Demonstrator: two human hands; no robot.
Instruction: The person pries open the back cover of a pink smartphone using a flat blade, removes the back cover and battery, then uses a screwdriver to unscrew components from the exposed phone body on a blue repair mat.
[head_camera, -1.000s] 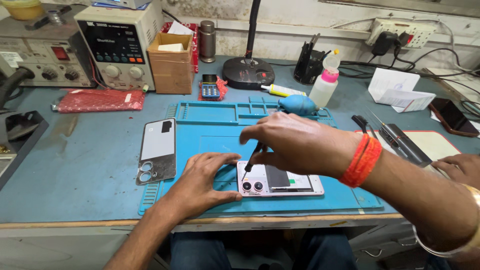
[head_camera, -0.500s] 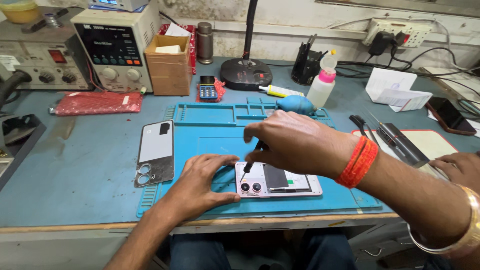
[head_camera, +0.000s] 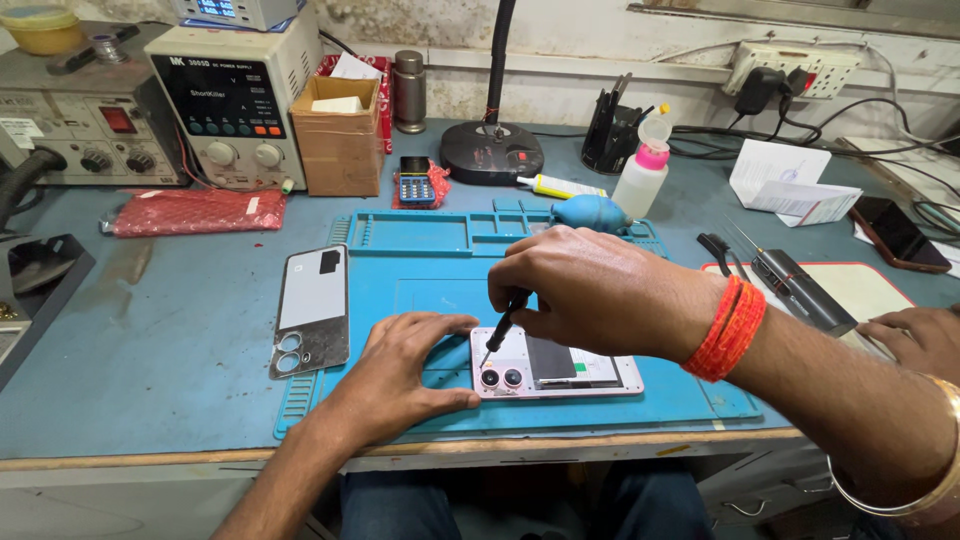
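From the head view, a brown cardboard box (head_camera: 340, 135) with a white slip inside stands at eleven o'clock of the blue silicone work mat (head_camera: 420, 300), beside a white bench power supply (head_camera: 232, 108) with a dark front panel, and a flat red bubble-wrap pouch (head_camera: 195, 211) lies at ten o'clock. On the mat's near edge lies the opened pink phone (head_camera: 556, 367), its back cover (head_camera: 312, 310) set apart at nine o'clock. The left hand (head_camera: 405, 375) lies flat, fingers spread, touching the phone's camera end, while the right hand (head_camera: 590, 290) is pinched around a thin black screwdriver (head_camera: 503, 327) with its tip on the phone; bare blue bench opens at eight o'clock.
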